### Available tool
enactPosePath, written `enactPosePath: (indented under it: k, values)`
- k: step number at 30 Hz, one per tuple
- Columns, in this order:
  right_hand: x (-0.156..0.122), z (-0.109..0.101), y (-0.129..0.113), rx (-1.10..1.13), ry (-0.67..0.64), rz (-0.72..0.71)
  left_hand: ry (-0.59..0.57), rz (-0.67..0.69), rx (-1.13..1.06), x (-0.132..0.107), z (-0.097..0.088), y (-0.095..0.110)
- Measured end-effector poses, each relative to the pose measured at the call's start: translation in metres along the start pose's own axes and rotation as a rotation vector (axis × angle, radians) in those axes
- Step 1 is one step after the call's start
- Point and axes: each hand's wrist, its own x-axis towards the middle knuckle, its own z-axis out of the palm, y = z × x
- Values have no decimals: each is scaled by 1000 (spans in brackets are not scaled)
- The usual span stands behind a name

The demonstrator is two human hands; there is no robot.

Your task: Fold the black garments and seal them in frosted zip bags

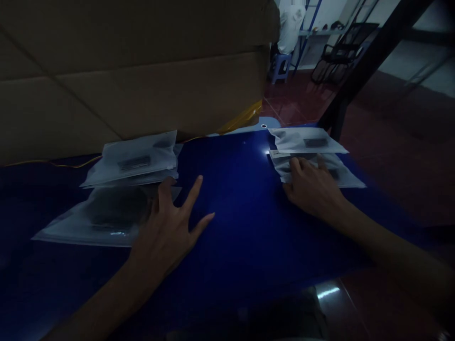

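Although the left hand (167, 237) is held open with its fingers spread, nothing is gripped by it; the end of a frosted plastic bag (88, 220) is overlapped by the palm, but contact cannot be told. The right hand (313, 184) is laid over a second frosted bag (320, 168), and whether that bag is pinched or only pressed cannot be told. An upper left bag (131, 158) is piled just behind the first, and an upper right bag (305, 140) lies partly over the second. All are seen on a glossy blue table (241, 222), against a cardboard box (124, 71) on the left. Slippery plastic on a slick surface could be slid out of place by a light push, and the right pile could be pushed over the nearby table edge. The left pile could be toppled by a careless brush of the hand, while a yellow cord (60, 165) could be snagged.
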Motion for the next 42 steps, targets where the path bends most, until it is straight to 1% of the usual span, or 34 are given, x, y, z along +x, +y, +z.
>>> enactPosePath:
  k: [2, 5, 7, 9, 10, 11, 13, 14, 15, 16, 19, 24, 27, 29, 31, 35, 39, 42]
  values:
    - [0, 0, 2, -19, -7, 16, -41, 54, -56, -1, -4, 4]
    - [-1, -2, -6, -23, 14, -5, -99, 203, -245, -1, -8, 11]
    - [-3, -2, -13, -2, 63, -89, -125, 300, -328, 0, -8, 15]
    - [-5, -2, -20, 51, 120, -221, -96, 363, -304, 2, -7, 16]
    - [-5, -2, -24, 90, 144, -289, -54, 362, -253, 3, -6, 16]
    - [-6, -2, -27, 132, 164, -352, -4, 333, -180, 4, -5, 16]
    - [-7, -1, -32, 216, 194, -462, 78, 208, -20, 4, -3, 14]
    - [-7, -1, -35, 251, 210, -511, 91, 146, 36, 3, -1, 14]
    - [-7, -1, -37, 279, 226, -556, 79, 107, 67, 2, 0, 14]
    - [-7, -1, -39, 301, 245, -594, 54, 102, 73, 1, 1, 15]
    - [-7, -3, -41, 341, 278, -672, 3, 192, -13, -3, 1, 20]
    - [-13, -6, -45, 406, 269, -830, -20, 389, -314, -2, -11, 23]
    - [-18, -7, -52, 431, 359, -931, -55, 517, -417, 0, -13, 22]
    - [-21, -8, -57, 435, 421, -967, -72, 595, -428, 1, -9, 22]
    - [-23, -10, -62, 445, 488, -982, -54, 632, -405, 1, -5, 24]
    - [-26, -13, -67, 475, 603, -969, 58, 662, -365, 1, 2, 27]
    - [-27, -14, -70, 517, 636, -942, 159, 695, -391, 2, 4, 30]
    - [-27, -15, -70, 527, 628, -939, 232, 710, -414, 3, 2, 32]
